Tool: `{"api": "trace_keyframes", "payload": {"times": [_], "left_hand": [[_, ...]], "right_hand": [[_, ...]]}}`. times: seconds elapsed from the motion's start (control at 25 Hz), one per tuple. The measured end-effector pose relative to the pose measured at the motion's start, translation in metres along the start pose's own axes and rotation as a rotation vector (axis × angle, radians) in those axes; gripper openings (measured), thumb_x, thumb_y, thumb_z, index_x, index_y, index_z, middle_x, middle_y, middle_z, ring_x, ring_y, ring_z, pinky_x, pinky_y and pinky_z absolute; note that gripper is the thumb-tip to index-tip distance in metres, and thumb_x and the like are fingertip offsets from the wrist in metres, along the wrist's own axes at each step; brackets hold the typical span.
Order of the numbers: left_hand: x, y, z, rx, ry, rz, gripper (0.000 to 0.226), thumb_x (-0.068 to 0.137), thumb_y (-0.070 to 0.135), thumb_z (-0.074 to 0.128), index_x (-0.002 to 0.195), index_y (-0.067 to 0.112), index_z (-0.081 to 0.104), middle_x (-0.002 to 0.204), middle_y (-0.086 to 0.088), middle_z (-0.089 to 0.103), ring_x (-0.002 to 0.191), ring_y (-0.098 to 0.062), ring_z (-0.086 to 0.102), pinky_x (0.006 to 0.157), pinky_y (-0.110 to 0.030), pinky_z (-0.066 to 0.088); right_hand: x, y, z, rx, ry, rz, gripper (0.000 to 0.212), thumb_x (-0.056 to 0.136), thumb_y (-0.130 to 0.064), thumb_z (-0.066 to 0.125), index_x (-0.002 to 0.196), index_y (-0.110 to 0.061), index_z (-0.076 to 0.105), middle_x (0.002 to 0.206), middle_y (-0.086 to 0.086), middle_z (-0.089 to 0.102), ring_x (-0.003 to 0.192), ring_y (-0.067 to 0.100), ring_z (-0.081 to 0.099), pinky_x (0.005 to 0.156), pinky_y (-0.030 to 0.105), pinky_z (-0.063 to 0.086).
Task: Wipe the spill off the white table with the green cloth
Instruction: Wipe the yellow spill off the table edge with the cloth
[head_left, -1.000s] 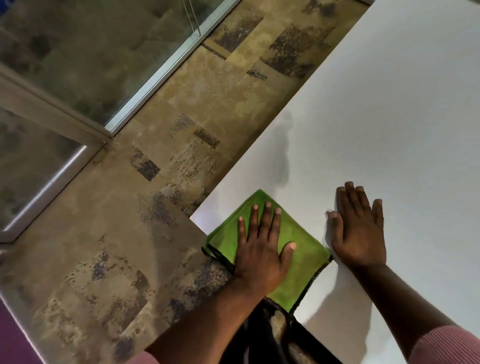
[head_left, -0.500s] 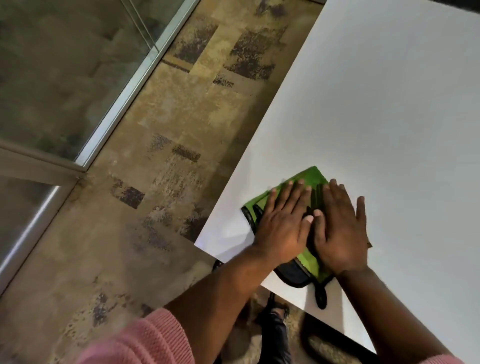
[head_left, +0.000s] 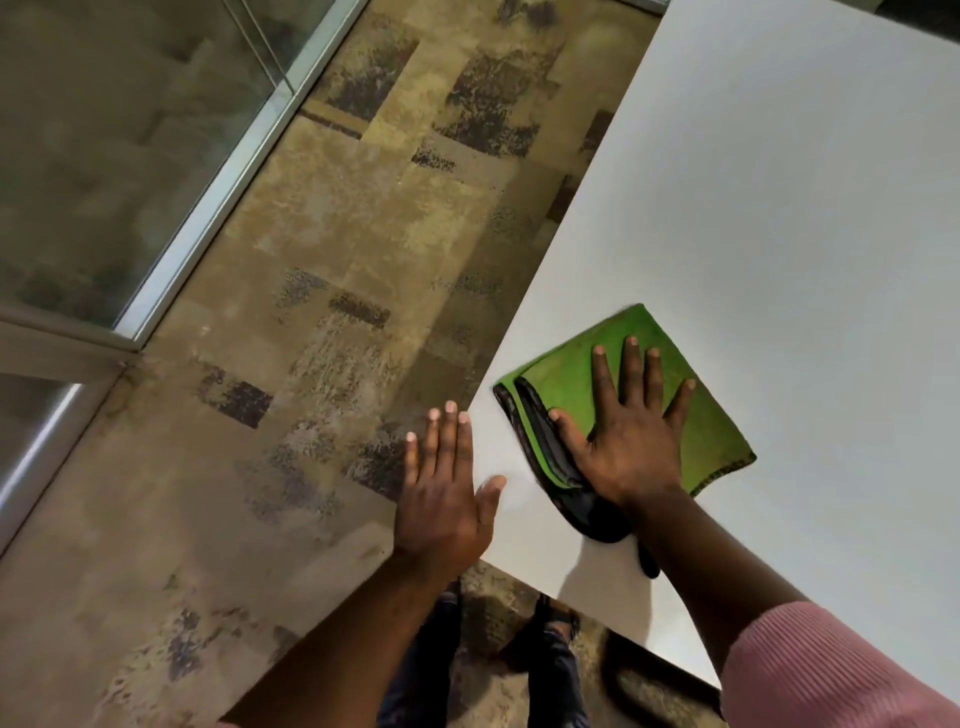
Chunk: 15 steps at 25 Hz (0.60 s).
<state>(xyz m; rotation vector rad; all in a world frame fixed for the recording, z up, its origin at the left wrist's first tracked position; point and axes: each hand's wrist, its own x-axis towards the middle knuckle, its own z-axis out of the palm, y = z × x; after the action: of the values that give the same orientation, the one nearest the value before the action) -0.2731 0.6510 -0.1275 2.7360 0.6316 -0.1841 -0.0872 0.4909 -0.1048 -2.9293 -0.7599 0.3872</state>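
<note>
Cloth (head_left: 623, 395) folded, flat on table (head_left: 779, 208) near its 7 o'clock corner; black-trimmed side just inside L edge, not overhanging. Wide bare tabletop open toward 12 and 2 o'clock. R hand (head_left: 631, 441) flat on cloth, palm down, fingers spread, pointing to 12. L hand (head_left: 444, 493) flat, fingers straight and close, thumb out; straddles L table edge at 9 o'clock of cloth, apart from it.

Vs 0.5 s ago: both hands were side by side on cloth; L hand now off it, cloth lies further toward 2 o'clock.

Table white, matte; no spill discernible. Floor (head_left: 322, 260) mottled tan w/ dark patches. Glass partition (head_left: 104, 156) w/ metal frame at 10 o'clock. Pink sleeve (head_left: 831, 670) on R arm.
</note>
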Motion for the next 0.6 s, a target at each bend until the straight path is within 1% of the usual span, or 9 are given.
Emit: {"api": "trace_keyframes", "payload": {"times": [0.16, 0.24, 0.32, 0.44, 0.6], "left_hand": [[0.001, -0.002, 0.001, 0.024, -0.011, 0.008, 0.081, 0.107, 0.056, 0.028, 0.166, 0.007, 0.001, 0.176, -0.010, -0.003, 0.163, -0.029, 0.000, 0.130, -0.054, 0.008], [0.001, 0.000, -0.001, 0.015, -0.015, 0.010, 0.081, 0.108, 0.057, 0.026, 0.166, 0.008, 0.000, 0.176, -0.011, -0.003, 0.163, -0.029, 0.000, 0.130, -0.055, 0.009], [0.001, 0.000, -0.004, 0.014, -0.015, 0.008, 0.080, 0.108, 0.057, 0.023, 0.166, 0.007, 0.000, 0.175, -0.012, -0.002, 0.163, -0.029, 0.000, 0.130, -0.055, 0.011], [0.001, 0.002, -0.007, 0.024, -0.015, 0.000, 0.080, 0.107, 0.055, 0.025, 0.165, 0.004, 0.004, 0.175, -0.014, 0.003, 0.162, -0.029, 0.003, 0.129, -0.056, 0.015], [0.002, 0.003, -0.006, 0.031, 0.013, 0.019, 0.080, 0.106, 0.053, 0.031, 0.164, 0.001, 0.013, 0.174, -0.016, 0.010, 0.162, -0.030, 0.009, 0.128, -0.055, 0.016]], "right_hand": [[0.032, -0.030, -0.004, 0.020, -0.001, -0.001, 0.092, 0.092, -0.089, 0.017, 0.167, -0.037, 0.001, 0.176, 0.012, -0.009, 0.162, 0.036, -0.012, 0.121, 0.073, -0.011], [0.021, -0.034, 0.001, 0.009, 0.020, -0.054, 0.090, 0.093, -0.088, 0.019, 0.167, -0.039, 0.002, 0.176, 0.011, -0.009, 0.162, 0.036, -0.013, 0.121, 0.073, -0.009], [-0.002, -0.034, 0.009, 0.001, 0.039, -0.125, 0.087, 0.095, -0.085, 0.022, 0.167, -0.039, 0.005, 0.177, 0.007, -0.008, 0.162, 0.033, -0.013, 0.122, 0.073, -0.005], [-0.011, -0.032, 0.016, -0.018, 0.028, -0.168, 0.085, 0.095, -0.084, 0.024, 0.167, -0.041, 0.008, 0.177, 0.004, -0.007, 0.162, 0.031, -0.013, 0.122, 0.073, -0.003], [0.028, -0.039, 0.012, -0.015, 0.049, -0.196, 0.086, 0.093, -0.087, 0.024, 0.166, -0.042, 0.012, 0.177, 0.006, 0.000, 0.163, 0.034, -0.007, 0.121, 0.074, -0.006]]}}
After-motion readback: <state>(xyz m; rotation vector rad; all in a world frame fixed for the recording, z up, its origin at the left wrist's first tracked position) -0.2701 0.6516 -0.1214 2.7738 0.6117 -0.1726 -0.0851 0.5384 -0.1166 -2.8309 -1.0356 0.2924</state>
